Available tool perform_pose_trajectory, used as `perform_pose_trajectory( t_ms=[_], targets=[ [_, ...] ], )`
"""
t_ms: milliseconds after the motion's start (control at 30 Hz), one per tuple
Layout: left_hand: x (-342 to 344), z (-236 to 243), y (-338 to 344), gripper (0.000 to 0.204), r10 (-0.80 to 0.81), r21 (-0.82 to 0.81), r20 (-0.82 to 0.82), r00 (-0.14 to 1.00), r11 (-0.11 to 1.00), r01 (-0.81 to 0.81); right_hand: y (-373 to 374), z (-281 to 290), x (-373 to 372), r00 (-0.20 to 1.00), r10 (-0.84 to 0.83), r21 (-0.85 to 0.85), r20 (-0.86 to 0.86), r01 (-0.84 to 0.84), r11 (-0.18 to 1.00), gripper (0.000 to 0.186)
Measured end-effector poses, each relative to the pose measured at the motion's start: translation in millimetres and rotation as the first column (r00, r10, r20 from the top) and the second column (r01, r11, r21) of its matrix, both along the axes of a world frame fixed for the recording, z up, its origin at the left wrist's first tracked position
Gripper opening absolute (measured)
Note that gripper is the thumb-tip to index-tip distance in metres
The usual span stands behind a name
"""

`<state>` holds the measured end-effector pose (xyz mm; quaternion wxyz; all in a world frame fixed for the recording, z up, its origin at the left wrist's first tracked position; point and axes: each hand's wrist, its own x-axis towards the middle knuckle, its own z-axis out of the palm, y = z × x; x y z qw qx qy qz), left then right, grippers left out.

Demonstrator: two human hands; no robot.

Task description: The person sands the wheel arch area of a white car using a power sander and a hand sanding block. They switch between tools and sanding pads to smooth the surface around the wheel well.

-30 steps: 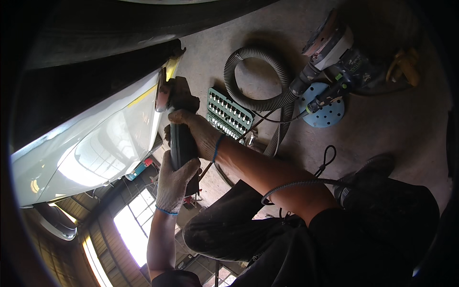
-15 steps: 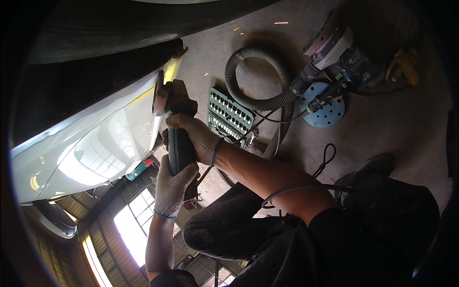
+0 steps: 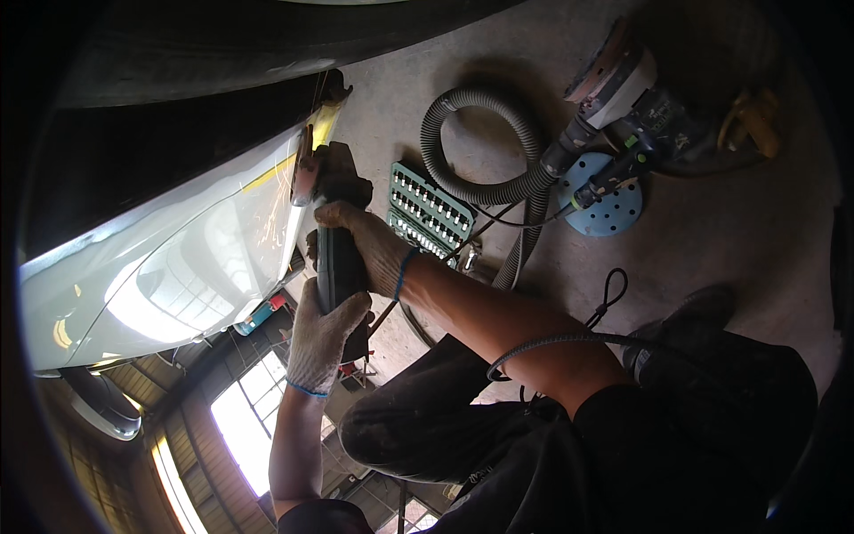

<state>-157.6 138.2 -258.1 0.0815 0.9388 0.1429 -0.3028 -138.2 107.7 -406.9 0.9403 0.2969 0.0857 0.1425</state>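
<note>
Both my hands wear pale knit work gloves and are closed around an angle grinder with a dark body. My left hand grips the rear of the body. Farther forward, my right hand wraps over it just behind the head. The grinder's disc and guard are at the edge of a white car body panel, near a yellow strip. Sparks streak across the panel beside the disc. The exact contact point is hidden by the guard.
An open green socket set lies on the concrete floor. Right of it are a coiled grey hose, a disc sander and a blue perforated sanding pad. A black cable crosses my right forearm. A dark tyre-like shape is overhead.
The grinder and both hands have shifted very slightly right. Sparks that flew out over the floor now spray across the white panel and upward near the disc.
</note>
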Motion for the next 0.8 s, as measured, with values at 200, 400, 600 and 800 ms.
perform_pose_trajectory(
  t_ms=[200,400,600,800],
  targets=[
    [-0.1,1.5,2.4,0.047,0.014,-0.032,0.005,1.0,0.999,-0.013,-1.6,4.2,0.4,0.998,0.039,0.015,-0.045,-0.038,0.999,0.03],
    [-0.1,1.0,-4.5,0.048,-0.001,-0.004,-0.011,1.0,1.0,0.001,-2.1,0.7,0.6,0.999,0.017,0.014,-0.052,-0.016,1.0,0.029],
    [-2.6,3.3,-11.0,0.047,0.02,-0.012,-0.021,1.0,1.0,-0.02,-12.4,4.9,-4.2,0.997,0.041,-0.019,-0.068,-0.042,0.999,0.029],
    [-5.8,2.9,-2.6,0.048,0.019,-0.069,-0.014,1.0,0.997,-0.02,-9.6,3.9,-5.9,0.999,0.018,-0.061,-0.043,-0.02,0.998,0.028]
  ],
)
